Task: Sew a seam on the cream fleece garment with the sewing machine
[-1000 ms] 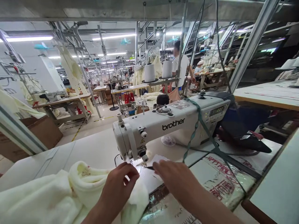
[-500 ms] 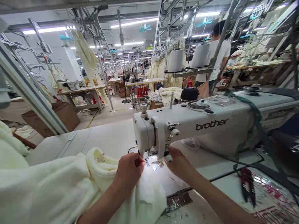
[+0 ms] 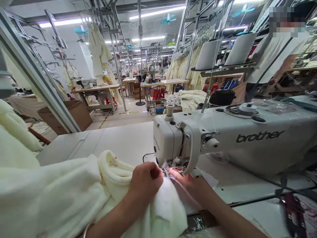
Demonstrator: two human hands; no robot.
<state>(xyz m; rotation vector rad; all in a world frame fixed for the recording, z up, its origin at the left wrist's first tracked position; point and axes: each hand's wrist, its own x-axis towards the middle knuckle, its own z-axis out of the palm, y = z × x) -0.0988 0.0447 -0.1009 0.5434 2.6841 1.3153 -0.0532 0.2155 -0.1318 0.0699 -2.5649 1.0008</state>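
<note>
Cream garment (image 3: 74,191) lies near left, reaching toward the sewing machine (image 3: 247,158). Left hand (image 3: 146,180): fingers pinched narrow beside the needle area; contents unclear. Right hand (image 3: 190,181), earlier farther right by the machine's knob, now extends its fingertips close to the left's; cannot tell whether it holds anything.
</note>
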